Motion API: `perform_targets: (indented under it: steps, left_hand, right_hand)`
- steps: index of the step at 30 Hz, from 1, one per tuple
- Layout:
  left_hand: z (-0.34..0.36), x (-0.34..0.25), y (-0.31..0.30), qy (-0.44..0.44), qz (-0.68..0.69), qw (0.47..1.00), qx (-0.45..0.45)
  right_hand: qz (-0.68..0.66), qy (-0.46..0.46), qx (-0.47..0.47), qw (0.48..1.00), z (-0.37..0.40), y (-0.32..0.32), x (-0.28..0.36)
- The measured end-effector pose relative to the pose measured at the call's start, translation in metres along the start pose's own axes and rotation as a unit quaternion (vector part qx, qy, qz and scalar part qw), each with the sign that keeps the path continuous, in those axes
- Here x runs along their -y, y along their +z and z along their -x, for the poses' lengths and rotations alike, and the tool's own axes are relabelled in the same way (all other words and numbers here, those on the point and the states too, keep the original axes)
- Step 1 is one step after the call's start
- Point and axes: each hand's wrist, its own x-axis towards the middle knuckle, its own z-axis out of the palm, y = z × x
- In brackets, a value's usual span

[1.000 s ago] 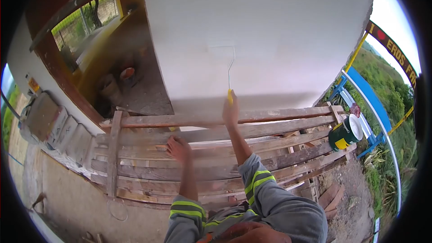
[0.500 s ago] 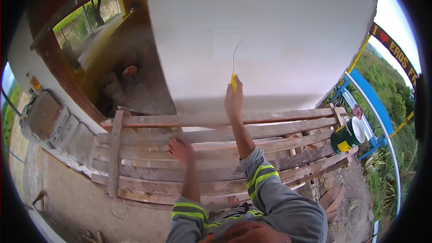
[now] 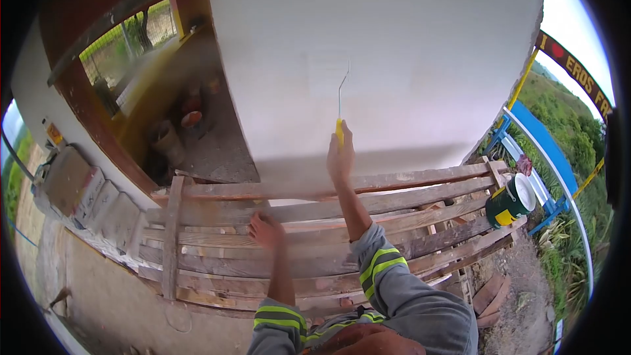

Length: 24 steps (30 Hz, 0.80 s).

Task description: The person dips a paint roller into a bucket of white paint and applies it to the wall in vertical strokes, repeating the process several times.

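Raised in front of the white wall, my right hand is closed around the yellow handle of a paint roller. The roller's thin bent wire frame points upward, and its pale head blends into the wall's surface. Lower and to the left, my left hand hovers over the wooden planks with loosely bent fingers, and nothing shows in it. Both forearms wear grey sleeves with yellow-green bands.
A green paint bucket with a white rim stands at the right end of the planks. Left of the wall, a doorway shows buckets on the floor inside. Stacked bags lie at the left. A blue metal frame stands outside at right.
My right hand and the roller have moved slightly down along the wall. My left hand sits a little lower over the planks. The whole view has shifted slightly.
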Motion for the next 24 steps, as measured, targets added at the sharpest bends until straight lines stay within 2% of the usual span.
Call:
perform_targets:
  steps: [1, 3, 8, 16, 20, 21, 23, 24]
  left_hand:
    - [0.000, 0.002, 0.004, -0.005, -0.003, 1.000, 0.004]
    - [-0.001, 0.007, 0.011, -0.015, -0.008, 1.000, 0.010]
    - [-0.001, 0.007, 0.009, -0.003, 0.020, 1.000, 0.000]
    - [0.000, 0.005, 0.006, 0.003, 0.022, 0.999, -0.026]
    - [0.001, -0.002, -0.007, -0.008, 0.026, 1.000, -0.010]
    - [0.000, -0.004, -0.009, -0.015, 0.025, 1.000, -0.002]
    - [-0.002, -0.004, -0.009, -0.014, 0.031, 0.999, 0.001]
    - [-0.001, -0.003, -0.008, -0.015, 0.034, 0.999, 0.003]
  right_hand:
    - [-0.015, -0.001, -0.007, 1.000, -0.023, 0.003, 0.020]
    - [-0.015, -0.073, -0.048, 0.996, -0.066, 0.012, 0.044]
    - [-0.024, -0.135, -0.061, 0.989, -0.162, 0.017, 0.111]
    - [-0.023, -0.108, -0.047, 0.993, -0.300, -0.002, 0.234]
    - [-0.030, -0.052, -0.005, 0.998, -0.304, -0.023, 0.226]
    - [-0.019, -0.091, -0.031, 0.995, -0.298, -0.022, 0.201]
    - [0.019, -0.107, -0.032, 0.994, -0.259, -0.027, 0.154]
    - [-0.006, -0.037, 0.024, 0.999, -0.221, -0.040, 0.150]
